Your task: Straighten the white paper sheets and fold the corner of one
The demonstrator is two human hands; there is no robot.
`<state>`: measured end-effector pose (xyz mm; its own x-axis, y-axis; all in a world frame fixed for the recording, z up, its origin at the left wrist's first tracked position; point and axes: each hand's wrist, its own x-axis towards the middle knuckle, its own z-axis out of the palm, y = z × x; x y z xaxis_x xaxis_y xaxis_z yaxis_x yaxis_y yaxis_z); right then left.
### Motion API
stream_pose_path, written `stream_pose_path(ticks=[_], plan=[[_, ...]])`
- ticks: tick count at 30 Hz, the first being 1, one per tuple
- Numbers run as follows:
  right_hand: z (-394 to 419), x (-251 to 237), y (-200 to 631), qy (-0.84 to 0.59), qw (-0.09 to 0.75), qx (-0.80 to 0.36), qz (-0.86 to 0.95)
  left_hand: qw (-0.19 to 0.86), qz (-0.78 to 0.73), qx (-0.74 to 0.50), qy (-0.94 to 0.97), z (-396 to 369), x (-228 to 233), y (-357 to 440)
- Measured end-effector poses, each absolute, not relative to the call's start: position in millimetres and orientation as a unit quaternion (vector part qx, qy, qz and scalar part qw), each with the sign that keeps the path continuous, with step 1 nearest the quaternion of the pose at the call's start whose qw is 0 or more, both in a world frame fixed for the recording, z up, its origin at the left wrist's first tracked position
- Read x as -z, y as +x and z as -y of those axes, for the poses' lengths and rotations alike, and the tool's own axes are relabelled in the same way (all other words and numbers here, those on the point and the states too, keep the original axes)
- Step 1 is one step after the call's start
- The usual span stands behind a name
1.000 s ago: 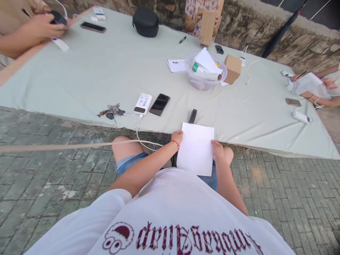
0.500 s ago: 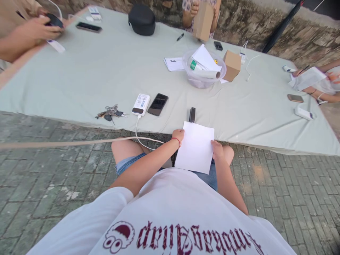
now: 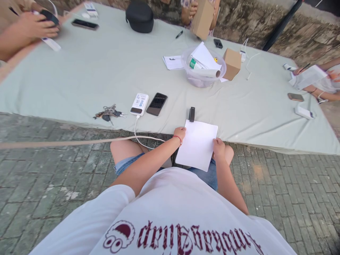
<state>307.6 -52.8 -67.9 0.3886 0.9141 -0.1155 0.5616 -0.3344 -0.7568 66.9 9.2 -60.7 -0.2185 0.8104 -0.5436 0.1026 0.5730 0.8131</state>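
Note:
I hold a blank white sheet of paper [image 3: 198, 144] over my lap at the near edge of a pale green cloth-covered table [image 3: 106, 71]. My left hand [image 3: 179, 134] grips the sheet's upper left edge. My right hand [image 3: 219, 148] grips its right edge. Just beyond the sheet's top edge a small black device [image 3: 191, 114] lies on the cloth.
A white power bank [image 3: 139, 103] with a cable, a black phone [image 3: 157, 104] and keys [image 3: 108, 112] lie to the left. A clear bowl [image 3: 203, 69] of papers, a cardboard box [image 3: 232, 63] and a black case [image 3: 139, 17] sit farther back. Other people's hands work at the far left, top and right.
The sheet has turned slightly clockwise and shifted a little right and toward the table. Both hands keep their grip on it. The view has tilted slightly.

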Motion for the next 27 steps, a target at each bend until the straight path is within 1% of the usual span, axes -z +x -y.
stream_pose_path(ticks=[3, 5, 7, 10, 12, 15, 19, 21, 22, 27], plan=[[51.9, 51.7, 304.4, -0.792, 0.287, -0.164, 0.513, 0.534, -0.706, -0.327, 0.33, -9.4, 62.6, 65.6], [48.1, 40.0, 298.6, -0.769, 0.287, -0.084, 0.566, 0.533, -0.705, -0.326, 0.336, -9.0, 62.9, 64.6], [40.9, 30.0, 288.9, -0.724, 0.29, -0.048, 0.623, 0.531, -0.704, -0.326, 0.342, -8.3, 62.8, 64.2], [25.9, 20.3, 266.4, -0.655, 0.274, -0.071, 0.701, 0.527, -0.703, -0.326, 0.349, -7.7, 62.3, 64.5], [15.8, 16.2, 247.5, -0.625, 0.243, -0.096, 0.736, 0.526, -0.701, -0.326, 0.355, -7.6, 62.1, 65.0], [4.4, 10.9, 220.2, -0.614, 0.167, -0.13, 0.76, 0.523, -0.697, -0.329, 0.365, -8.1, 62.3, 64.9], [-5.6, 6.3, 198.1, -0.631, 0.027, -0.157, 0.759, 0.52, -0.691, -0.333, 0.376, -9.2, 63.2, 63.6], [-9.5, 6.6, 193.8, -0.637, -0.01, -0.158, 0.755, 0.52, -0.688, -0.335, 0.379, -9.5, 63.9, 63.3], [-11.1, 7.4, 192.7, -0.637, -0.01, -0.159, 0.754, 0.521, -0.687, -0.337, 0.379, -9.6, 64.2, 63.4], [-14.2, 12.9, 192.1, -0.619, 0.046, -0.172, 0.765, 0.523, -0.684, -0.343, 0.375, -9.3, 66.0, 65.0]])
